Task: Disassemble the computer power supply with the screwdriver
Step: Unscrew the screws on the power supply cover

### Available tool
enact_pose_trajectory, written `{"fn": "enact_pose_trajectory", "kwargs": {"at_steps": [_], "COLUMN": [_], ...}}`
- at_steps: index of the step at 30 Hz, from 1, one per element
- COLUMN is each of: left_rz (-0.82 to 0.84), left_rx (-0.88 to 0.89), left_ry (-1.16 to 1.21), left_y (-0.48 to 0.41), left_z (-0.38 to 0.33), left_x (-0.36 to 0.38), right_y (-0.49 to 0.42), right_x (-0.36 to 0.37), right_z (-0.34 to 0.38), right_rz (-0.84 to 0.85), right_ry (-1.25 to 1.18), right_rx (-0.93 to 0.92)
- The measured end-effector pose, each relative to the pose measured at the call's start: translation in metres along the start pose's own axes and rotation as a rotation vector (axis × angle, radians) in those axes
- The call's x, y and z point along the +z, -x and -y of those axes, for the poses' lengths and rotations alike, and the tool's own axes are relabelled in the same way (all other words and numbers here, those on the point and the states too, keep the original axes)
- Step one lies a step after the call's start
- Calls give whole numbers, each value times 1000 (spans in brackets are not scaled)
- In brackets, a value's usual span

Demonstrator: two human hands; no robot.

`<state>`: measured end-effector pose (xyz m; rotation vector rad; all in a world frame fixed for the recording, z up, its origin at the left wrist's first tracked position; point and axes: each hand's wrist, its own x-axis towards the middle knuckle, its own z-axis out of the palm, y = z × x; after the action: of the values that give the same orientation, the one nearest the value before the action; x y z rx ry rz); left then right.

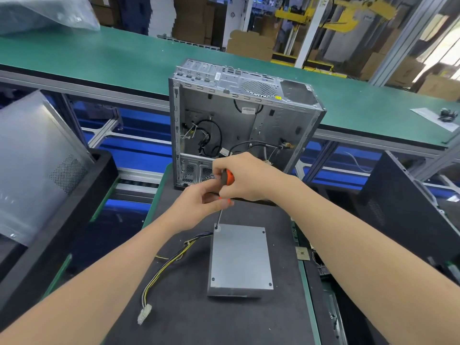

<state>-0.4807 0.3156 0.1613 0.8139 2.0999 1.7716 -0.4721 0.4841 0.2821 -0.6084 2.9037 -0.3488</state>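
while l hand (199,204) & r hand (246,178) grip the screwdriver (227,177), psu (240,260) lies just below, tip touching.

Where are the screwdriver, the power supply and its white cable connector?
screwdriver (219,217): head view, on the bare metal shaft above the tip.
power supply (240,257): head view, middle of its grey top cover.
white cable connector (144,314): head view, on the plug body.

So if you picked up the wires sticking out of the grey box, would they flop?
Probably floppy: the wires lie in a loose curve on the mat. The white plug at the end would likely dangle. They seem fixed to the grey box, so pulling might drag it.
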Motion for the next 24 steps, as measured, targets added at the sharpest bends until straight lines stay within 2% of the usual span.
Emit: {"fn": "enact_pose_trajectory", "kwargs": {"at_steps": [3,6,11,14,20,24], "left_rz": [-20,-63,-127,-110,-55,-29], "left_rx": [-2,3,-14,-10,-27,-23], "left_ry": [-25,-74,-113,-92,-40,-45], "left_y": [0,-1,-2,-1,0,-1], "left_z": [1,1,3,4,2,-3], "left_x": [1,2,6,7,2,-1], "right_y": [0,3,3,-1,0,-1], "right_x": [0,1,9,14,4,0], "right_z": [-3,-3,8,10,2,-4], "right_rz": [8,-25,-229,-212,-75,14], "right_ry": [-8,36,353,271,13,-20], "right_rx": [-90,-102,224,278,105,-36]}}
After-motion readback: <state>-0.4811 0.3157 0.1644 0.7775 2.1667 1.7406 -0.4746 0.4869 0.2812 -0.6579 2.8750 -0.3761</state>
